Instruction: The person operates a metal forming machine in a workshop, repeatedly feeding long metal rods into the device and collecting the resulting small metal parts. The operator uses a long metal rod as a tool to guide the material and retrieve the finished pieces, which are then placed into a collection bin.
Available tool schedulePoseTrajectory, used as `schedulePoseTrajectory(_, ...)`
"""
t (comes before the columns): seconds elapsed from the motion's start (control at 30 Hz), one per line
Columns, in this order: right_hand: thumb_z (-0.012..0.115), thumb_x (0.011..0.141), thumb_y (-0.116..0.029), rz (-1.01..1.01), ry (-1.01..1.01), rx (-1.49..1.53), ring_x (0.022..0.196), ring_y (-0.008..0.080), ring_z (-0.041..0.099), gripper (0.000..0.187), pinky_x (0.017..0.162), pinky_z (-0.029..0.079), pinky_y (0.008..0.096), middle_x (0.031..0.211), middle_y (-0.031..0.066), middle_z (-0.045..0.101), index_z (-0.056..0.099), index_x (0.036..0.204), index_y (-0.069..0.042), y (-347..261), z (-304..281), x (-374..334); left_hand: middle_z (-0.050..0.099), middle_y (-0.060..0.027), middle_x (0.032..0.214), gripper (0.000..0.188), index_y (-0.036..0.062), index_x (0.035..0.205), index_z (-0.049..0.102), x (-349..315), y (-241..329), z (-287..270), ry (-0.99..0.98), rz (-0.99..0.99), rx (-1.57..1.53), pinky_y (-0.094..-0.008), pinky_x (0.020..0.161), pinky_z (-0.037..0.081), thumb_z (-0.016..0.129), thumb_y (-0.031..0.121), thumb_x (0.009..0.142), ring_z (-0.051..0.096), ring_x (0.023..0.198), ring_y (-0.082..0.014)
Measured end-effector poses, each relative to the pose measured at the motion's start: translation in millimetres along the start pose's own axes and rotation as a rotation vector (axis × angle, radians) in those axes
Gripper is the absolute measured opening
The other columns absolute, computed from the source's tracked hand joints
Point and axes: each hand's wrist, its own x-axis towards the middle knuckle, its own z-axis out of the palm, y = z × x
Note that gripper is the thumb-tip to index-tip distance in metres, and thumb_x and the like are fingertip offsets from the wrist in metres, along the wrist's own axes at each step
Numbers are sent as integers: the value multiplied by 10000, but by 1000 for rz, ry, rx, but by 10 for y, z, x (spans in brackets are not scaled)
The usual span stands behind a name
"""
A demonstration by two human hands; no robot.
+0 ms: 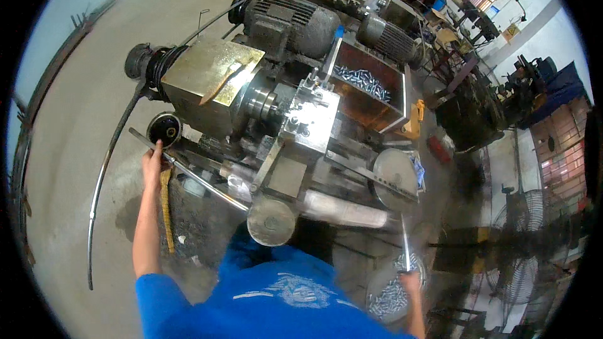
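On the left, my left hand (pixel 151 164) is closed around the end of a long metal lever (pixel 204 182) that slants down to the front of a lathe-like machine. Just above that hand sits a dark round cup-shaped part (pixel 164 129). Low on the right, my right hand (pixel 411 281) grips a straight shiny metal rod (pixel 405 242) that points upward. Beside that hand a container of small metal pins (pixel 389 295) stands low down. Between my arms lie the machine's chuck (pixel 260 102) and its bright tool block (pixel 312 116).
A rusty-walled box (pixel 370 112) behind the tool block holds many small metal pins. An electric motor (pixel 292 25) stands at the back, with a belt running to the headstock (pixel 210 75). A round metal disc (pixel 396 176) lies to the right. A standing fan (pixel 527 226) is farther right.
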Motion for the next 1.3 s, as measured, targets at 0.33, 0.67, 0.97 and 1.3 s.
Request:
schedulePoseTrajectory(0.33, 554, 677, -105, 90, -143, 1067, 474, 56, 327, 279, 444, 244, 208, 566, -40, 405, 551, 899, 63, -1945, 860, -1446, 544, -105, 790, 210, -31, 909, 509, 179, -223, 215, 114, 250, -205, -309, 579, 433, 517, 117, 760, 539, 664, -191)
schedulePoseTrajectory(0.67, 545, 648, -49, 69, -136, 893, 471, 67, 338, 280, 430, 270, 228, 571, -41, 408, 559, 913, 41, -1948, 969, -1450, 554, -86, 751, 225, -20, 891, 529, 34, -24, 242, 110, 149, -109, -302, 618, 427, 523, 166, 766, 523, 669, -177)
schedulePoseTrajectory(0.97, 600, 584, -167, -134, 247, -236, 499, 356, 510, 293, 488, 407, 445, 574, 189, 536, 584, 808, 21, -929, -286, -278, 532, -75, 655, 157, -15, 770, 524, -72, -95, 286, 197, 191, -131, -302, 497, 402, 532, 134, 723, 515, 570, -163)
schedulePoseTrajectory(1.3, 588, 544, -181, -217, 861, -432, 1015, 347, 471, 618, 926, 335, 395, 1069, 196, 528, 491, 1128, -2, -1437, -108, 1038, 574, -68, 763, 412, 20, 843, 556, -13, -229, 102, -126, 110, -137, -296, 619, 441, 558, 430, 801, 532, 628, -160)
